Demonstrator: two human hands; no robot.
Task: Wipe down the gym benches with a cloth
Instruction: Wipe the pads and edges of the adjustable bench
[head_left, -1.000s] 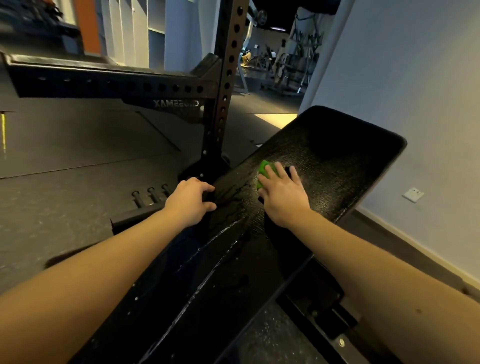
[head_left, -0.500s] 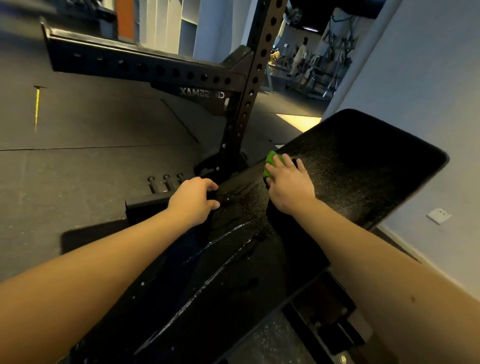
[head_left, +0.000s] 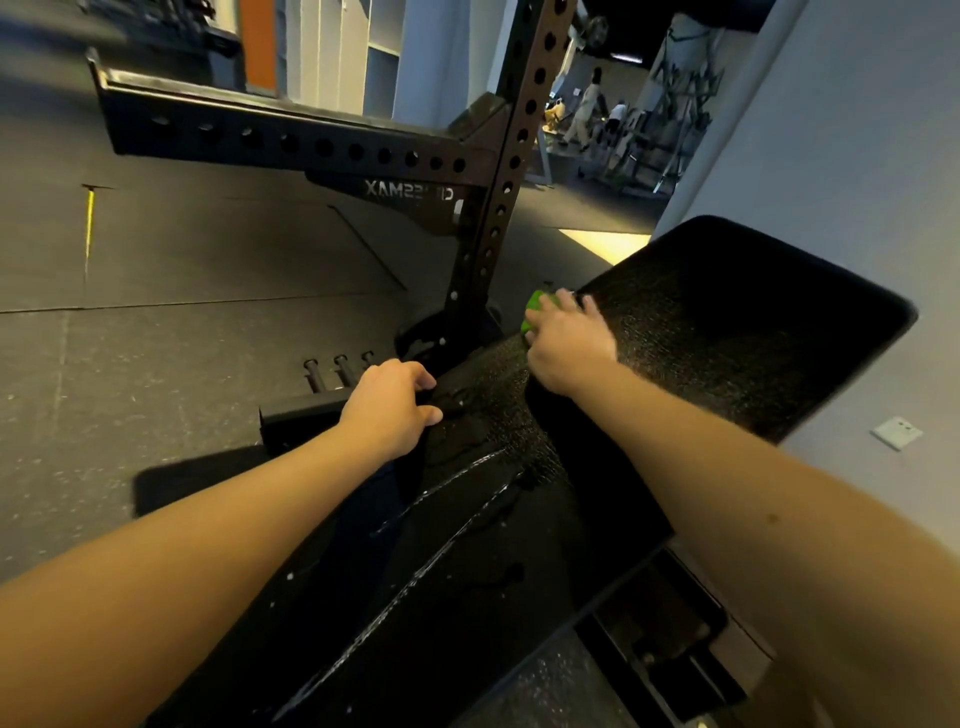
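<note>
Green cloth (head_left: 534, 313) beneath fingers (head_left: 559, 301) of right hand (head_left: 569, 347) — bench (head_left: 727, 322) left edge.

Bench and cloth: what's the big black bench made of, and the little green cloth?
The black padded bench looks like vinyl or faux leather: a pebbly grain glints, and wet streaks sit on top. The small green cloth under the right hand seems soft fabric, perhaps microfibre; too little shows to be sure.

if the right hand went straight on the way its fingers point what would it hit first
Likely the rack upright, though depth is unclear; the right hand presses the green cloth at the bench pad's left edge.
</note>
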